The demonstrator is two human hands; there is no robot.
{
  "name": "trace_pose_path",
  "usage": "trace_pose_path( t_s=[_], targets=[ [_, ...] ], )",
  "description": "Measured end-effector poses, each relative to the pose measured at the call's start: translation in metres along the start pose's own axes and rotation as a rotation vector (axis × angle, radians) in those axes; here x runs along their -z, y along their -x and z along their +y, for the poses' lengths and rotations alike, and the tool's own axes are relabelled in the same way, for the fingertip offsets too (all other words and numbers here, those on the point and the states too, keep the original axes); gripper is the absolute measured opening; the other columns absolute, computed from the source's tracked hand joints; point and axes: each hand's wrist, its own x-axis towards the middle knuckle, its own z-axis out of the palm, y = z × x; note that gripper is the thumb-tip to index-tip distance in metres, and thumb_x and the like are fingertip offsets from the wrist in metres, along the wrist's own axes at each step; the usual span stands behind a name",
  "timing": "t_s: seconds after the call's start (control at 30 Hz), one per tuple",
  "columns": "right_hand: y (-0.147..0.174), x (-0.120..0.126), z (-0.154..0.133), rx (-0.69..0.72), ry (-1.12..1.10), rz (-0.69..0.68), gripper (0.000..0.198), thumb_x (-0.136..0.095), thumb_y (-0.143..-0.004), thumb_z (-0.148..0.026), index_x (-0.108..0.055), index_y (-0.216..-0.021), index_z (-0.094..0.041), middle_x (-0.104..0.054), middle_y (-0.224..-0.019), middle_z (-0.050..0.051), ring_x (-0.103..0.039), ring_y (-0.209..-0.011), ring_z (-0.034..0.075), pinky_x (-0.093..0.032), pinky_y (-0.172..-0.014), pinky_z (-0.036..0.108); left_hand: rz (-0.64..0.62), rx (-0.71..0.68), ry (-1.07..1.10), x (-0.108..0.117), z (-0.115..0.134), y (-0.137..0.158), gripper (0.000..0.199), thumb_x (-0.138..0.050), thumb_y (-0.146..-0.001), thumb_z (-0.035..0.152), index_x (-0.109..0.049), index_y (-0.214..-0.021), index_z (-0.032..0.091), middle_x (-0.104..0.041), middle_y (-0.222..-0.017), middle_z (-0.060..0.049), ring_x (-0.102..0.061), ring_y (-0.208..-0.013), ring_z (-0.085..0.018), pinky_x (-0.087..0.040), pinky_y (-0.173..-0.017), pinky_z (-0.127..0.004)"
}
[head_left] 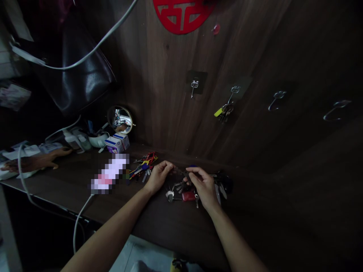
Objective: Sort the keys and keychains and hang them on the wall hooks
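Note:
My left hand (159, 176) is closed in a pinch just above the dark shelf top; whatever lies between its fingertips is too dim to make out. Close beside it, my right hand (202, 185) has its thumb and fingers closed on a bunch of keys (185, 179), dark and partly hidden by the fingers. Below the hands lie a red fob (188, 196) and several loose-looking keys (170, 195). Left of my left hand rests another pile of keys (145, 166) with red, yellow and blue parts. More keys (221, 190) and dark items show behind my right wrist.
Metal hooks (194, 85) line the wooden back panel; one carries keys with a yellow tag (218, 112). To the left are a lit, pixelated phone (112, 174) on a white cable (76, 226), small boxes (117, 143), a round mirror (121, 120) and a hanging black bag (85, 71).

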Motion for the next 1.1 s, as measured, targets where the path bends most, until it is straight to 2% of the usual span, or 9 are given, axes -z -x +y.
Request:
trace_pose_path(
  t_s=[0.1,0.27,0.47,0.7,0.93,1.1],
  targets=[
    [0.0,0.0,0.001,0.001,-0.011,0.001,0.024,-0.064,-0.07,-0.039,-0.063,-0.084,-0.02,-0.065,-0.066,0.0,-0.062,-0.056,0.015,-0.049,-0.053,0.025,-0.062,0.078,0.104,-0.001,-0.001,0.001,0.034,-0.06,-0.074,0.05,-0.054,-0.075,0.016,-0.067,-0.078,-0.002,-0.064,-0.068,-0.013,-0.05,-0.062,-0.023],
    [-0.002,0.001,0.002,0.038,0.015,0.022,0.02,-0.062,-0.071,-0.038,-0.064,-0.083,-0.021,-0.065,-0.067,0.0,-0.062,-0.057,0.016,-0.05,-0.054,0.027,-0.123,0.227,0.259,-0.003,-0.001,0.004,0.038,-0.063,-0.071,0.05,-0.049,-0.08,0.016,-0.061,-0.064,0.002,-0.068,-0.058,-0.016,-0.052,-0.055,-0.023],
    [-0.003,0.003,0.004,0.07,0.102,-0.027,0.018,-0.058,-0.075,-0.035,-0.067,-0.084,-0.022,-0.064,-0.072,0.0,-0.06,-0.057,0.014,-0.048,-0.053,0.025,-0.104,0.256,0.306,-0.003,0.001,0.004,0.037,-0.064,-0.072,0.048,-0.048,-0.081,0.015,-0.063,-0.063,0.0,-0.069,-0.062,-0.018,-0.053,-0.055,-0.023],
    [-0.005,0.002,0.01,0.095,0.159,-0.059,0.019,-0.063,-0.073,-0.037,-0.063,-0.082,-0.021,-0.061,-0.071,0.0,-0.056,-0.055,0.013,-0.045,-0.052,0.024,-0.102,0.265,0.305,-0.003,0.001,0.004,0.038,-0.065,-0.071,0.047,-0.047,-0.079,0.015,-0.064,-0.061,0.0,-0.069,-0.061,-0.019,-0.054,-0.055,-0.023],
    [-0.006,0.006,0.008,0.279,0.322,0.012,0.016,-0.06,-0.076,-0.036,-0.063,-0.076,-0.021,-0.06,-0.076,0.001,-0.056,-0.069,0.015,-0.045,-0.063,0.025,-0.089,0.252,0.318,-0.003,0.004,0.005,0.038,-0.065,-0.071,0.047,-0.05,-0.081,0.014,-0.064,-0.062,0.0,-0.07,-0.064,-0.019,-0.053,-0.056,-0.022],
    [-0.005,0.006,0.005,0.246,0.251,0.072,0.018,-0.059,-0.076,-0.038,-0.061,-0.077,-0.021,-0.06,-0.071,-0.001,-0.054,-0.063,0.014,-0.044,-0.058,0.025,-0.115,0.261,0.325,-0.001,0.002,0.004,0.036,-0.065,-0.072,0.046,-0.052,-0.081,0.013,-0.07,-0.072,-0.006,-0.069,-0.065,-0.018,-0.053,-0.058,-0.023]
  ],
)
